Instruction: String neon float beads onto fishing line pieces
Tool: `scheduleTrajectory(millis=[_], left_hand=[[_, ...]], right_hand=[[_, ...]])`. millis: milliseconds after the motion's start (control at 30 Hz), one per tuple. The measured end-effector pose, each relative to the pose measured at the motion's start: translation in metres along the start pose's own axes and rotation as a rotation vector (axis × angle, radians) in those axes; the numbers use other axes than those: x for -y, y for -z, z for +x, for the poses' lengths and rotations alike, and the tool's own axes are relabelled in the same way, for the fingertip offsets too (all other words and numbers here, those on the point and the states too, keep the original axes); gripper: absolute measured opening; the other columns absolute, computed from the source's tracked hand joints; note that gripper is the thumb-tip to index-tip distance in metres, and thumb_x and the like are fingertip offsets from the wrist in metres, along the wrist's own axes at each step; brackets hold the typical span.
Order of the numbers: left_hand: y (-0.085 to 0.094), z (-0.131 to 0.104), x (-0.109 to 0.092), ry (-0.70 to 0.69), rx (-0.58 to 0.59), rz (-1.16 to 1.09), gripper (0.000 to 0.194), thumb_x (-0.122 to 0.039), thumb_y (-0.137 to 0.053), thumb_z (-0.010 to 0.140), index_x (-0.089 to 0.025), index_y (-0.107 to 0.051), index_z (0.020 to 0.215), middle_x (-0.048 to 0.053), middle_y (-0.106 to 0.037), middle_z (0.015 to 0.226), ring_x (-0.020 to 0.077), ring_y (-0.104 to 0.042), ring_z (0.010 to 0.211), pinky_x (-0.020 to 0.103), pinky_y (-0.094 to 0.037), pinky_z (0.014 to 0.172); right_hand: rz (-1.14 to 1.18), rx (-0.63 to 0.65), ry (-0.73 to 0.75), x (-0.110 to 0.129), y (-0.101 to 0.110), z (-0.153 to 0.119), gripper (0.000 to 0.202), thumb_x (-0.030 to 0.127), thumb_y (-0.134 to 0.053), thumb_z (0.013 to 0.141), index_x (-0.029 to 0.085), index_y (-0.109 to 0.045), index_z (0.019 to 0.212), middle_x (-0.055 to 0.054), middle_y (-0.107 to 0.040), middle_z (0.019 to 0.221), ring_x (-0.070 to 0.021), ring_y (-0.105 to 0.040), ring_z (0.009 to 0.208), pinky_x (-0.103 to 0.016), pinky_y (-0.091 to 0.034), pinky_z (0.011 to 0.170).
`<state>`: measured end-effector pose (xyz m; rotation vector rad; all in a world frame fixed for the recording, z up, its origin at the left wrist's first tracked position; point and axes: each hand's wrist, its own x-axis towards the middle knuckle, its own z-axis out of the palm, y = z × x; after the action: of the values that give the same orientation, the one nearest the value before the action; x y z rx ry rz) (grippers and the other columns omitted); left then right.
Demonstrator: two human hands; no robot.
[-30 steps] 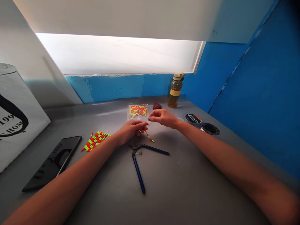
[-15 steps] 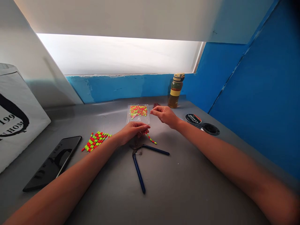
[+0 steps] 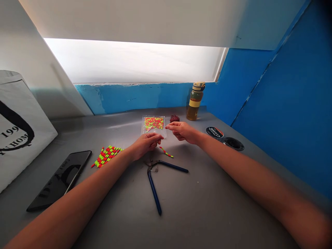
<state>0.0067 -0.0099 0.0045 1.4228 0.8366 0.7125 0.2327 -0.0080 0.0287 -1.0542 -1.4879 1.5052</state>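
My left hand (image 3: pixel 150 143) is closed in a pinch above the grey table, just in front of a clear bag of red and yellow-green beads (image 3: pixel 154 123). To its right, my right hand (image 3: pixel 183 131) also pinches with thumb and forefinger, a short gap away. Whatever the fingertips hold is too thin or small to make out. Below the hands lies a short string of red and yellow-green beads (image 3: pixel 166 152). Pliers with dark blue handles (image 3: pixel 155 192) rest spread on the table, nearer me. A beaded patch in the same colours (image 3: pixel 107 156) lies left, partly behind my left forearm.
A black phone (image 3: pixel 59 180) lies at the left, near a white printed bag (image 3: pixel 15 135). Behind my right hand are a dark red bundle of cord (image 3: pixel 174 118) and a bottle of amber liquid (image 3: pixel 195 103). Round spools (image 3: pixel 214 132) stand at the right.
My right hand has moved slightly down, nearer the left hand, and more of the dark red bundle shows. The left fingers have drawn together a little, and more of the short bead string is visible.
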Motion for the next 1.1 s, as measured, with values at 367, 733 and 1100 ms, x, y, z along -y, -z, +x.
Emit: scheduleTrajectory(millis=[367, 733, 1100], left_hand=[[-0.004, -0.005, -0.006, 0.051, 0.041, 0.111, 0.044, -0.052, -0.072, 0.077, -0.02, -0.07, 0.108, 0.004, -0.067, 0.093, 0.007, -0.038, 0.057, 0.024, -0.026, 0.052], [-0.002, -0.001, 0.0, 0.036, 0.009, 0.053, 0.041, -0.052, -0.072, 0.078, -0.02, -0.07, 0.102, 0.0, -0.058, 0.078, 0.0057, -0.034, 0.054, 0.022, -0.021, 0.049], [-0.002, -0.001, 0.001, 0.01, 0.019, 0.035, 0.042, -0.042, -0.079, 0.072, -0.024, -0.07, 0.109, -0.002, -0.056, 0.073, 0.0078, -0.038, 0.056, 0.024, -0.023, 0.051]], right_hand=[[0.017, -0.073, 0.022, 0.0, -0.01, 0.002, 0.024, 0.033, -0.066, 0.087, 0.018, -0.063, 0.106, -0.003, -0.066, 0.074, -0.0061, -0.029, 0.043, -0.023, -0.021, 0.04], [-0.045, -0.159, 0.07, -0.004, -0.028, 0.0, 0.028, 0.032, -0.064, 0.088, 0.017, -0.064, 0.111, -0.008, -0.074, 0.088, -0.0072, -0.038, 0.045, -0.023, -0.033, 0.038], [0.012, -0.047, 0.028, -0.007, -0.024, 0.0, 0.036, 0.031, -0.062, 0.09, 0.019, -0.059, 0.124, -0.009, -0.075, 0.094, -0.0071, -0.036, 0.043, -0.022, -0.033, 0.036]])
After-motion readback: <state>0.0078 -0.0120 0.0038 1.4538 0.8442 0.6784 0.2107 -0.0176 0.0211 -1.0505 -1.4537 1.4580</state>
